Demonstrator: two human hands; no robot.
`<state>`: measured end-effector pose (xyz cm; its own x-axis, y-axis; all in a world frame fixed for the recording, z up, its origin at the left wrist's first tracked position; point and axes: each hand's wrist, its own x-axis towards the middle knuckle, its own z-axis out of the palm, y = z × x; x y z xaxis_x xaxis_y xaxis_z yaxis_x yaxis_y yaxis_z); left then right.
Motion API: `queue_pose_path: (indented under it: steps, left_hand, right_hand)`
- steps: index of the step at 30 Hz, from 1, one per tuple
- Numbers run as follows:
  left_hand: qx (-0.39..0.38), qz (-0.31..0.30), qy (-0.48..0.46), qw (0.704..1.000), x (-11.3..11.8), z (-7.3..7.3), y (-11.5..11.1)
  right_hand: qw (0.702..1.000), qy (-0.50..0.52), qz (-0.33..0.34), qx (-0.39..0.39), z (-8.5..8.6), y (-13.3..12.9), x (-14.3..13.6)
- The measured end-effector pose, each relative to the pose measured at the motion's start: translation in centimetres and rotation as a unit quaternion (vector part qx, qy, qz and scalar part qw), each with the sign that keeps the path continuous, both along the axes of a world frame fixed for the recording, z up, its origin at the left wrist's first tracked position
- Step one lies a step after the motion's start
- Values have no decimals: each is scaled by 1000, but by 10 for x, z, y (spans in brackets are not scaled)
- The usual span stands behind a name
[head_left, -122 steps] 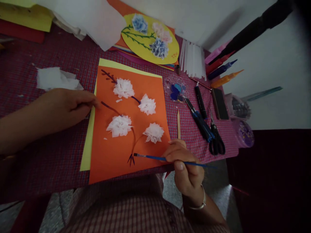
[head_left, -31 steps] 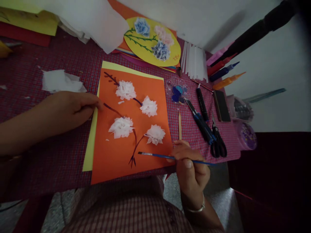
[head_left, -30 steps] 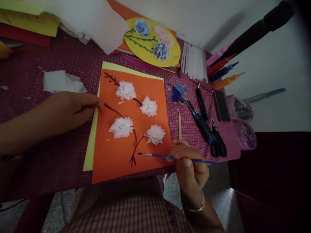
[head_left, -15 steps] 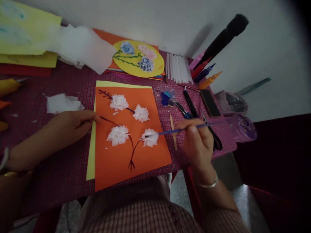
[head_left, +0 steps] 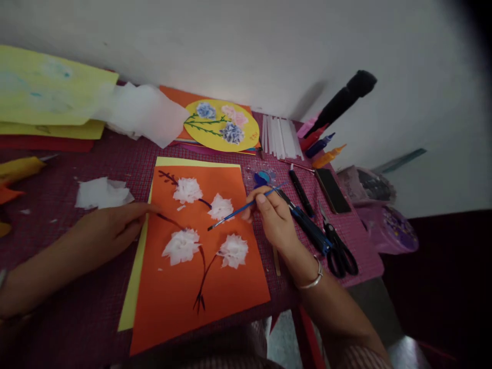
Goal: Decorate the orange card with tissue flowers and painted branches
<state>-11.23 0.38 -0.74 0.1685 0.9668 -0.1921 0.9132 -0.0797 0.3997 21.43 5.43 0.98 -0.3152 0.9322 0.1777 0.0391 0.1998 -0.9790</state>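
The right hand (head_left: pixel 273 215) pinches a slim blue-handled paintbrush (head_left: pixel 240 210), its dark bristle tip above the rectangular orange paper sheet (head_left: pixel 234 292) amid four ruffled white paper flowers (head_left: pixel 181 247), while the left hand (head_left: pixel 113 229), its grip slack, rests an extended index finger on the sheet's left edge

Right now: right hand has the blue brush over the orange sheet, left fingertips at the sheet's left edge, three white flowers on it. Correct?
One thing off: the head view shows four white flowers on the orange sheet, not three. The right hand does have the blue brush over it, and the left hand has its fingertips at the left edge.
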Motion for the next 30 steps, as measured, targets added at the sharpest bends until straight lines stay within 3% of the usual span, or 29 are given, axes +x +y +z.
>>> queue_pose_path:
  steps: [3, 14, 21, 27, 30]
  left_hand:
    - [-36, 8, -25, 999, 3, 3, -1]
    - [-25, -16, -54, 998, 1, -1, -6]
    - [-45, 37, -13, 998, 8, 6, -5]
    - [22, 91, -116, 989, 10, 10, -6]
    - [63, 103, -119, 986, 5, 14, -5]
  right_hand:
    - [1000, 3, -6, -6, -4, -1, 5]
    - [999, 31, -13, -43, -14, 5, 9]
    - [996, 58, -5, -65, -18, 4, 6]
    - [997, 39, -24, -69, -19, 2, 7]
    - [997, 40, -32, -60, -18, 0, 8]
